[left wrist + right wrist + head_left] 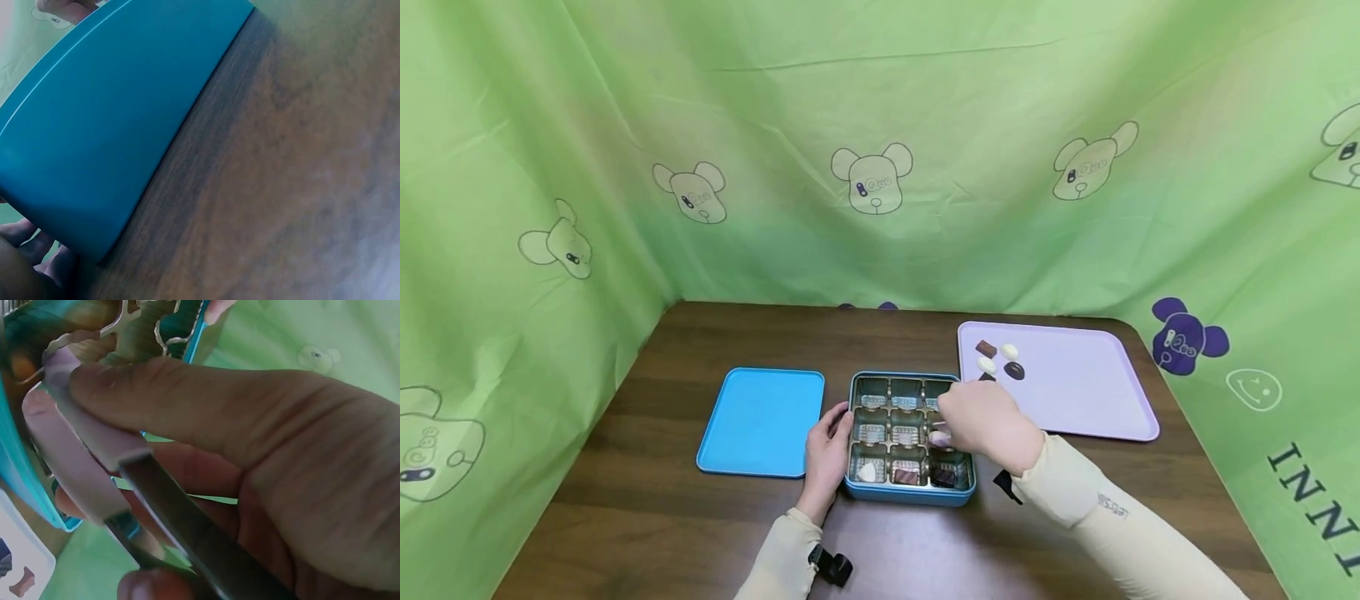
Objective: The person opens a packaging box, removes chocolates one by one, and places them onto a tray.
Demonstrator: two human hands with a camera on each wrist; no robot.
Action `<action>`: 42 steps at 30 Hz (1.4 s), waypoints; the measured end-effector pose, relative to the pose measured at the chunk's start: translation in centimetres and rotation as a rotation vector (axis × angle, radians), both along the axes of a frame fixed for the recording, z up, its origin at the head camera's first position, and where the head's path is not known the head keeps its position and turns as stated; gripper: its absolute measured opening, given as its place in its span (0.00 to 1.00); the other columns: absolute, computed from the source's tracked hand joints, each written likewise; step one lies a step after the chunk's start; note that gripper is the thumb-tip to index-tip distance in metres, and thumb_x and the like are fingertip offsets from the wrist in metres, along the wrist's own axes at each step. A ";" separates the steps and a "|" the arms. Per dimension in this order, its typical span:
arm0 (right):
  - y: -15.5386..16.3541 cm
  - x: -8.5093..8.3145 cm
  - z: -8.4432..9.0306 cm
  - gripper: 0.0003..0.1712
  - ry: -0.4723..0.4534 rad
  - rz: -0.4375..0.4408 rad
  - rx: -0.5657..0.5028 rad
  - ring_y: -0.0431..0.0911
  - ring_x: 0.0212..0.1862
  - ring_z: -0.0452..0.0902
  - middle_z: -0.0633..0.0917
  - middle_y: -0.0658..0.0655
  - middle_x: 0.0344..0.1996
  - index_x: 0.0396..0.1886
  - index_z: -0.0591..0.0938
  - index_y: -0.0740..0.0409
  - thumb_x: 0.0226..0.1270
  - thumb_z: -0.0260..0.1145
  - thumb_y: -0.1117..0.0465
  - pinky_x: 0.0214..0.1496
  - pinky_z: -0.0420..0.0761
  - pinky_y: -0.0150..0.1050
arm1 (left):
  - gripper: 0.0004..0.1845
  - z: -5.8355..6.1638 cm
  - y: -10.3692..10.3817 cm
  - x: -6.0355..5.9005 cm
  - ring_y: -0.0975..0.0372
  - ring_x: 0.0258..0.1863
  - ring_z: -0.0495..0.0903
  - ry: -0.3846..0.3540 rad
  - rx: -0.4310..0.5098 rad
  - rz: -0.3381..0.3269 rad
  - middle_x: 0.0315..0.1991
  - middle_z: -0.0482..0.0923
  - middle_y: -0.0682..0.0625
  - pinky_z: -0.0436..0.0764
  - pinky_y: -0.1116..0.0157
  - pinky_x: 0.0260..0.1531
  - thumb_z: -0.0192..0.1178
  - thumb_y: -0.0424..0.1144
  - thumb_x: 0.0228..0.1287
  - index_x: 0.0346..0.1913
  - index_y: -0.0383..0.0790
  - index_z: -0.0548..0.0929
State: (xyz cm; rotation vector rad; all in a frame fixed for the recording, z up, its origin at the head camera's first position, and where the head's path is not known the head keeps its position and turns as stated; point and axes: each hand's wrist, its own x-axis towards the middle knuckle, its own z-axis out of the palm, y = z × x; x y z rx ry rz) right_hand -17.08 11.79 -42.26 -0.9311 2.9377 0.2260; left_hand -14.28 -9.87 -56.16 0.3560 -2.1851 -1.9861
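Observation:
In the head view a blue tin holds a gold insert divided into several compartments. A white heart-shaped chocolate, a brown ridged one and a dark one lie in its front row. My left hand rests against the tin's left side, its fingers along the wall. Over the tin's right column, my right hand pinches metal tongs with lilac tips, pointing down into the middle-row compartment. I cannot tell whether the tips hold anything.
A lilac tray stands at the back right, with several brown, white and dark chocolates near its left end. Left of the tin lies a blue lid. Green printed curtains surround the wooden table.

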 end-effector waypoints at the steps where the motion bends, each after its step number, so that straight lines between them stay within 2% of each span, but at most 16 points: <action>1: -0.1 0.0 -0.1 0.23 0.009 0.002 0.007 0.53 0.24 0.80 0.83 0.55 0.20 0.15 0.77 0.51 0.54 0.79 0.44 0.25 0.81 0.54 | 0.19 0.0 0.0 0.0 0.51 0.53 0.83 0.001 0.000 0.002 0.55 0.83 0.39 0.82 0.53 0.49 0.58 0.41 0.76 0.62 0.35 0.81; 6: -0.5 -0.1 -0.2 0.17 0.009 0.003 0.038 0.54 0.25 0.80 0.84 0.56 0.22 0.17 0.80 0.53 0.55 0.78 0.53 0.26 0.81 0.54 | 0.18 0.2 0.0 0.1 0.51 0.53 0.83 0.006 -0.003 0.008 0.55 0.83 0.39 0.81 0.53 0.50 0.58 0.41 0.76 0.62 0.35 0.82; 10: -0.5 -0.2 -0.4 0.16 -0.020 -0.020 0.051 0.53 0.25 0.80 0.84 0.56 0.22 0.17 0.80 0.53 0.56 0.77 0.55 0.26 0.81 0.54 | 0.18 0.1 0.0 0.0 0.51 0.52 0.83 0.007 0.006 0.003 0.55 0.84 0.39 0.82 0.54 0.49 0.58 0.41 0.76 0.62 0.35 0.82; 14: -0.2 -0.4 -0.5 0.14 -0.026 0.004 0.057 0.52 0.25 0.79 0.83 0.54 0.22 0.16 0.78 0.51 0.56 0.74 0.60 0.26 0.81 0.54 | 0.19 -0.1 0.0 -0.1 0.51 0.52 0.83 0.010 0.014 -0.002 0.55 0.84 0.39 0.82 0.56 0.49 0.58 0.41 0.76 0.62 0.35 0.81; 17: 0.1 -0.4 -0.4 0.17 -0.033 0.025 0.054 0.51 0.24 0.78 0.81 0.53 0.20 0.16 0.76 0.50 0.59 0.74 0.56 0.26 0.81 0.54 | 0.19 -0.2 0.0 -0.1 0.51 0.52 0.84 0.009 0.020 -0.001 0.55 0.84 0.39 0.82 0.56 0.48 0.58 0.41 0.76 0.62 0.35 0.81; 21: 0.6 -0.4 -0.2 0.26 -0.067 0.002 0.032 0.49 0.22 0.76 0.78 0.51 0.18 0.15 0.74 0.49 0.62 0.73 0.42 0.27 0.81 0.54 | 0.19 -0.2 -0.1 0.0 0.51 0.52 0.83 0.007 0.011 -0.004 0.55 0.84 0.39 0.82 0.55 0.48 0.58 0.41 0.76 0.62 0.35 0.81; 24: 1.0 -0.2 0.1 0.28 -0.087 -0.020 0.012 0.48 0.22 0.74 0.76 0.50 0.17 0.14 0.73 0.48 0.61 0.72 0.38 0.27 0.81 0.54 | 0.19 -0.1 -0.1 0.0 0.51 0.53 0.83 0.010 -0.002 -0.011 0.55 0.83 0.40 0.81 0.54 0.49 0.57 0.42 0.77 0.63 0.36 0.81; 29: 1.4 0.0 0.7 0.26 -0.087 -0.031 -0.001 0.47 0.22 0.73 0.75 0.49 0.18 0.15 0.72 0.48 0.62 0.74 0.43 0.25 0.79 0.52 | 0.19 0.0 -0.1 0.0 0.51 0.53 0.83 0.008 -0.002 -0.013 0.55 0.83 0.40 0.81 0.52 0.50 0.57 0.43 0.77 0.63 0.37 0.81; 35: 1.9 0.3 1.9 0.19 -0.021 0.011 0.013 0.46 0.23 0.75 0.78 0.50 0.18 0.16 0.76 0.47 0.55 0.78 0.52 0.26 0.80 0.50 | 0.19 -0.1 -0.1 -0.1 0.51 0.53 0.83 0.008 -0.002 -0.013 0.55 0.83 0.40 0.81 0.53 0.50 0.57 0.42 0.77 0.63 0.36 0.81; 39: 2.3 0.6 2.8 0.16 -0.039 -0.018 -0.028 0.44 0.23 0.75 0.79 0.47 0.19 0.19 0.81 0.45 0.59 0.76 0.48 0.28 0.80 0.51 | 0.19 -0.2 -0.1 -0.1 0.51 0.53 0.83 0.012 0.005 -0.010 0.55 0.84 0.39 0.81 0.54 0.50 0.58 0.41 0.76 0.62 0.35 0.82; 42: 2.8 0.6 3.4 0.10 -0.054 -0.042 -0.061 0.43 0.24 0.74 0.79 0.45 0.20 0.22 0.85 0.42 0.61 0.74 0.50 0.30 0.81 0.52 | 0.18 -0.1 -0.1 -0.1 0.51 0.53 0.83 0.012 0.007 -0.008 0.54 0.84 0.39 0.81 0.53 0.50 0.58 0.41 0.76 0.62 0.36 0.82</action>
